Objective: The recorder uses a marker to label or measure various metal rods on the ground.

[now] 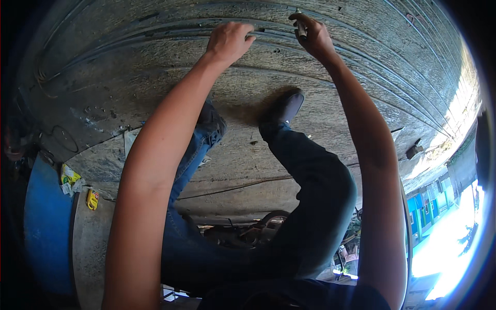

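**Asker:** Up at the far edge of the concrete floor (155, 82), what are the hands doing?

**Describer:** Both reach to long thin steel rods (361, 57) lying side by side. The left hand (229, 41) curls its fingers over one rod. The right hand (312, 33) pinches a small pale tool (300, 28) against the rods.

**Asker:** How far along is it?

**Describer:** I can't tell; no finished ties or marks show.

**Asker:** Anything in the way?

**Describer:** The person's own legs and dark shoe (285, 106) sit just below the rods. A blue barrel (46, 222) stands well apart, left.
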The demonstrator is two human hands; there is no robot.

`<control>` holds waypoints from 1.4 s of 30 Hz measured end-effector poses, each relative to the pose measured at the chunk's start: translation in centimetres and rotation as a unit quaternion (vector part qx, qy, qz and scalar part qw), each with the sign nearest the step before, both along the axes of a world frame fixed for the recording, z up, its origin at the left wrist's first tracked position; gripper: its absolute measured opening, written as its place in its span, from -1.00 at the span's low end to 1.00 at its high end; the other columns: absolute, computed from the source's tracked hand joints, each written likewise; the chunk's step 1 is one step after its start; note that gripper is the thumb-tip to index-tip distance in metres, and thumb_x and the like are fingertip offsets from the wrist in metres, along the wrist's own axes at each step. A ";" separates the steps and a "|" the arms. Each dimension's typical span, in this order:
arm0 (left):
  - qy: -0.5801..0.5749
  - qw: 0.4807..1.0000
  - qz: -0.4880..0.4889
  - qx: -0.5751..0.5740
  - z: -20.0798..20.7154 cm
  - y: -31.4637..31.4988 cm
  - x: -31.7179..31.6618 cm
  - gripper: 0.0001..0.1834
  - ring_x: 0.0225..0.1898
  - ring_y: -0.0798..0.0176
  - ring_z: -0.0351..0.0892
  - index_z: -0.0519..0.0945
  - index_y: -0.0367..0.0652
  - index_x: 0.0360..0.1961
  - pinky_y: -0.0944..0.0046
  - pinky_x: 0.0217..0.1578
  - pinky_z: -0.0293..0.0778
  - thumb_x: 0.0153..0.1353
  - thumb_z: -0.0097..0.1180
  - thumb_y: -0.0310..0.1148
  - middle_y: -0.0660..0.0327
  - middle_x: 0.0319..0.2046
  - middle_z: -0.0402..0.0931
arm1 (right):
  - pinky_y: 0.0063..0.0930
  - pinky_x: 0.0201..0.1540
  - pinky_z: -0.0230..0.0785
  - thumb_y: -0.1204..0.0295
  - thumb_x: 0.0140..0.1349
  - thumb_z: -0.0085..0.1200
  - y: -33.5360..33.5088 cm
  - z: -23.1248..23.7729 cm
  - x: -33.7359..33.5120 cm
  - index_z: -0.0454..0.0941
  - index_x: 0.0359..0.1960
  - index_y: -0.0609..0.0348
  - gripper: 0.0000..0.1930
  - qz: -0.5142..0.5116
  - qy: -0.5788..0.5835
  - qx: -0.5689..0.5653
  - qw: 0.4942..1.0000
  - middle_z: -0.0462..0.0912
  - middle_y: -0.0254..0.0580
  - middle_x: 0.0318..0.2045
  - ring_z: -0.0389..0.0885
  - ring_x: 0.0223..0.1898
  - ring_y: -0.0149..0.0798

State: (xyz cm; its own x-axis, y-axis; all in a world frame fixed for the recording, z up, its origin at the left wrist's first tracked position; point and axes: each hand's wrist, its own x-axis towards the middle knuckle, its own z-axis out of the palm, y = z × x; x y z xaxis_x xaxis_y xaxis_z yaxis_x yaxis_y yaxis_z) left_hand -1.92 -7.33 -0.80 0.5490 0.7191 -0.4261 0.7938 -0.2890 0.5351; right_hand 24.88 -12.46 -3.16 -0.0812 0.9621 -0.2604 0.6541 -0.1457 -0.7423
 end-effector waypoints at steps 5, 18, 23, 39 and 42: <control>-0.096 0.987 -0.055 0.120 -7.8 -0.2 1.9 -0.62 -0.23 0.04 0.75 0.72 -0.10 -0.05 0.05 -0.14 0.59 0.15 0.44 -0.19 0.14 -0.18 0.75 | -0.07 0.01 0.53 0.65 -0.05 0.26 -2.0 -5.4 -0.8 0.55 0.08 0.09 -0.45 0.065 -0.021 0.123 0.990 0.66 0.03 -0.07 0.64 -0.03 0.16; -0.209 0.959 -0.031 0.188 -10.5 -0.1 2.0 -0.55 -0.29 0.18 0.73 0.69 -0.13 -0.18 0.14 -0.12 0.35 0.00 0.56 -0.11 0.16 -0.28 0.76 | -0.10 -0.06 0.51 0.50 0.12 0.28 -3.0 -6.0 1.5 0.61 -0.02 0.16 -0.66 0.154 -0.025 0.211 0.965 0.61 -0.07 -0.21 0.61 -0.13 0.03; -0.166 0.970 -0.065 0.166 -10.5 -0.5 2.3 -0.54 -0.34 0.14 0.69 0.69 -0.15 -0.17 0.13 -0.10 0.36 0.03 0.53 -0.08 0.14 -0.32 0.74 | -0.10 0.00 0.53 0.51 0.13 0.22 -3.5 -7.1 1.7 0.60 0.01 0.16 -0.64 0.180 -0.061 0.216 0.958 0.62 -0.06 -0.16 0.60 -0.06 0.04; -0.230 0.950 -0.020 0.208 -11.8 -0.7 1.5 -0.70 -0.27 0.06 0.77 0.76 -0.17 -0.22 0.12 -0.13 0.57 0.05 0.51 -0.26 0.11 -0.25 0.77 | -0.14 0.01 0.49 0.49 0.17 0.11 -5.6 -8.8 0.2 0.61 0.01 0.06 -0.67 0.102 -0.135 0.300 0.939 0.57 -0.14 -0.19 0.58 -0.06 -0.02; -0.223 0.950 -0.011 0.218 -12.2 -1.2 2.0 -0.71 -0.24 0.11 0.76 0.77 -0.14 -0.22 0.14 -0.10 0.50 0.07 0.49 -0.26 0.14 -0.23 0.77 | -0.13 0.00 0.49 0.49 0.17 0.10 -5.8 -8.8 0.3 0.60 0.01 0.06 -0.67 0.097 -0.140 0.312 0.935 0.58 -0.14 -0.20 0.59 -0.07 -0.02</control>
State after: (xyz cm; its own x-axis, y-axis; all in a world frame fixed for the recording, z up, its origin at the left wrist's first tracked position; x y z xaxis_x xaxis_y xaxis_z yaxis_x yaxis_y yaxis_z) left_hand 0.04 -8.57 -12.96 0.6224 0.7597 0.1884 0.5074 -0.5749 0.6420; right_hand 25.22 -18.29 -11.96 -0.2821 0.9080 0.3098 0.8045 0.3998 -0.4392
